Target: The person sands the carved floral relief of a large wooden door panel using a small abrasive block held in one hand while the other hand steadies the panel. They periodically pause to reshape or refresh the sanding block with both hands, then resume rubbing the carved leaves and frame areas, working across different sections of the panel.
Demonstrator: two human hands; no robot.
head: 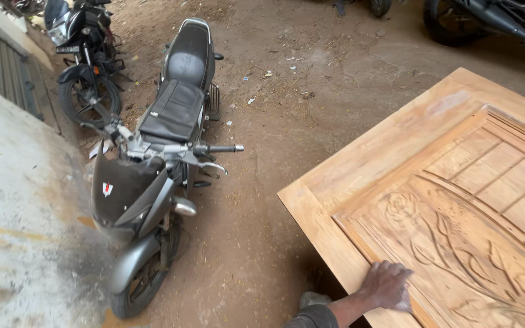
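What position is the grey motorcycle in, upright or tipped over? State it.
Upright: the grey motorcycle stands on both wheels on the dirt floor, beside the carved wooden door.

Dirt floor (287, 121); parked motorcycles (153, 152); grey wall (13, 212)

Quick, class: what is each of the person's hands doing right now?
Left hand: open, palm down on the carved wooden door; whether something lies under it cannot be told.
Right hand: not in view.

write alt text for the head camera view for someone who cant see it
One hand presses flat on a carved pale wooden door panel lying flat over a dirt floor; which hand it is cannot be told. A grey motorcycle with a black seat stands to the left, and a black motorcycle behind it.
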